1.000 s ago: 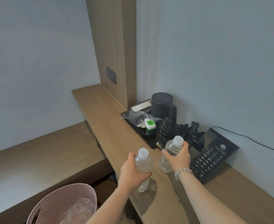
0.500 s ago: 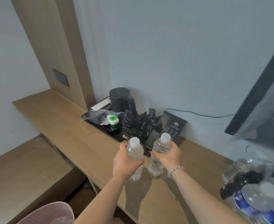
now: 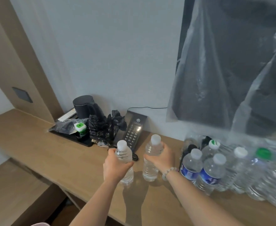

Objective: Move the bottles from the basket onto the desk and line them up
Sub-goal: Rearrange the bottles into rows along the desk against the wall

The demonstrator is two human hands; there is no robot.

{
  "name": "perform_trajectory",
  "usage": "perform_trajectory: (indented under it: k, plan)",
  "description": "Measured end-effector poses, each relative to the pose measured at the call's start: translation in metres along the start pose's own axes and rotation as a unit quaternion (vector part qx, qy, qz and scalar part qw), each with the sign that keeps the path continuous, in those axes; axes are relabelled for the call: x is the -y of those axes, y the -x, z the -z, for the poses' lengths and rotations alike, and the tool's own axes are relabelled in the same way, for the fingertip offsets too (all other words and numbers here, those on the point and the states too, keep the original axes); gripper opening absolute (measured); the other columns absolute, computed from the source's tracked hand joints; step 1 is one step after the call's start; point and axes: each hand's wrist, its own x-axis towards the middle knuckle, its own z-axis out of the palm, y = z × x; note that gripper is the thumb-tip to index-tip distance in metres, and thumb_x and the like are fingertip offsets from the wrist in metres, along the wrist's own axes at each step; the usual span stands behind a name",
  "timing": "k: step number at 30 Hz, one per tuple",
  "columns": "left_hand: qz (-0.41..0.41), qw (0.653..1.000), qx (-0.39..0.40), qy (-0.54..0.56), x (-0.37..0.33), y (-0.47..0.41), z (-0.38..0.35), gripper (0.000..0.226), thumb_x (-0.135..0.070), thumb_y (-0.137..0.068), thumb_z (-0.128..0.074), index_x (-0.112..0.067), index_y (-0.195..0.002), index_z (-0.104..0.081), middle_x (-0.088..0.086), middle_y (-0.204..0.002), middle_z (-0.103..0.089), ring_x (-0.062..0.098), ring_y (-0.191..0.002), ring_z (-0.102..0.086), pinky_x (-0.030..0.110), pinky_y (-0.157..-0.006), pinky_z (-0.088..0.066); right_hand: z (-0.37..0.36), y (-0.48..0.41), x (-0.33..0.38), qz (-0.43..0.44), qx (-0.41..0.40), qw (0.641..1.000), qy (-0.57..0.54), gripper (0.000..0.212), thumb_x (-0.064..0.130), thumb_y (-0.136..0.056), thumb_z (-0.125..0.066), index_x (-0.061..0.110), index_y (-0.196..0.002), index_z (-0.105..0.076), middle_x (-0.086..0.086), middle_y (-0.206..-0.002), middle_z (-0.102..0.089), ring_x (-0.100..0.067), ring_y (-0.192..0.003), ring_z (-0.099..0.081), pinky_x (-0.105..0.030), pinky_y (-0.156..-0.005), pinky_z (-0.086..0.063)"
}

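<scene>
My left grip (image 3: 116, 167) curls round the left bottle (image 3: 124, 154), my right grip (image 3: 160, 158) round the right bottle (image 3: 150, 170). Both bottles stand upright at the desk (image 3: 52, 152), centre frame. The row of bottles (image 3: 213, 170) lies lower right, nearest my right grip.

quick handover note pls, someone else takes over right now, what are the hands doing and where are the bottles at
Left hand: fingers grip the left bottle, upright.
Right hand: fingers grip the right bottle, upright.
Both bottles are side by side at the desk, in front of the phone. I cannot tell whether their bases touch it.
Done: a group of bottles stands on the desk to the right, roughly lined up.
Left: probably set these two beside that group and straighten the line. Then check the basket; only its rim shows, contents hidden.
</scene>
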Motion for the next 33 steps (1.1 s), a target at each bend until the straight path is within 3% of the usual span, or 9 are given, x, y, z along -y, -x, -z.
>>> perform_trajectory:
  k: [3, 7, 10, 14, 21, 27, 33]
  plan:
    - [0.01, 1.0, -0.011, -0.001, -0.013, 0.026, -0.017, 0.066, -0.03, -0.064, -0.081, -0.015, -0.114, -0.041, -0.004, -0.094, -0.053, 0.027, -0.102, -0.057, 0.034, -0.083, -0.045, 0.028, 0.012, -0.006, -0.007, 0.013, 1.0, 0.007, 0.048, 0.027, -0.059, -0.084, 0.025, -0.094, -0.051, 0.012, -0.089, -0.058, -0.01, -0.087, -0.057, -0.022, -0.074, -0.045]
    - [0.013, 1.0, -0.012, -0.005, -0.026, 0.06, -0.039, 0.067, -0.032, -0.063, -0.081, -0.017, -0.114, -0.041, -0.001, -0.098, -0.056, 0.028, -0.103, -0.057, 0.039, -0.086, -0.048, 0.062, 0.028, -0.019, 0.007, 0.039, 0.999, 0.025, 0.062, 0.026, -0.064, -0.084, 0.019, -0.116, -0.052, 0.011, -0.099, -0.05, -0.008, -0.1, -0.052, -0.018, -0.082, -0.039]
    - [0.016, 1.0, -0.014, -0.005, -0.036, 0.083, -0.053, 0.069, -0.033, -0.063, -0.081, -0.014, -0.116, -0.041, 0.001, -0.1, -0.056, 0.029, -0.103, -0.056, 0.039, -0.085, -0.049, 0.085, 0.04, -0.029, 0.023, 0.063, 0.997, 0.044, 0.066, 0.025, -0.067, -0.083, 0.015, -0.123, -0.051, 0.011, -0.104, -0.047, -0.007, -0.106, -0.049, -0.014, -0.082, -0.033]
    - [0.012, 1.0, -0.016, -0.003, -0.05, 0.109, -0.071, 0.072, -0.033, -0.063, -0.082, -0.013, -0.118, -0.041, 0.006, -0.108, -0.06, 0.029, -0.105, -0.057, 0.04, -0.086, -0.049, 0.106, 0.052, -0.04, 0.035, 0.077, 0.995, 0.055, 0.066, 0.031, -0.061, -0.085, 0.015, -0.118, -0.055, 0.006, -0.105, -0.059, -0.011, -0.1, -0.056, -0.017, -0.078, -0.039]
    - [0.002, 1.0, -0.001, 0.001, -0.068, 0.144, -0.093, 0.075, -0.034, -0.061, -0.082, -0.013, -0.121, -0.041, 0.005, -0.112, -0.059, 0.029, -0.107, -0.055, 0.04, -0.088, -0.048, 0.139, 0.066, -0.058, 0.038, 0.06, 0.997, 0.035, 0.048, 0.028, -0.059, -0.084, 0.019, -0.1, -0.06, 0.007, -0.095, -0.064, -0.009, -0.09, -0.059, -0.018, -0.073, -0.044]
    - [-0.017, 0.999, 0.025, -0.02, -0.083, 0.161, -0.113, 0.077, -0.035, -0.062, -0.082, -0.012, -0.122, -0.041, 0.007, -0.114, -0.059, 0.03, -0.109, -0.055, 0.04, -0.089, -0.048, 0.167, 0.073, -0.077, -0.001, 0.053, 0.998, 0.024, 0.047, 0.038, -0.055, -0.085, 0.023, -0.093, -0.062, 0.011, -0.088, -0.068, -0.004, -0.082, -0.063, -0.018, -0.068, -0.047]
    - [-0.051, 0.996, 0.062, -0.031, -0.103, 0.177, -0.135, 0.074, -0.035, -0.063, -0.082, -0.01, -0.12, -0.041, 0.007, -0.111, -0.059, 0.03, -0.109, -0.054, 0.034, -0.082, -0.043, 0.208, 0.082, -0.092, -0.024, 0.02, 0.999, 0.033, 0.054, 0.031, -0.062, -0.085, 0.02, -0.108, -0.059, 0.011, -0.092, -0.06, -0.004, -0.085, -0.056, -0.014, -0.07, -0.042]
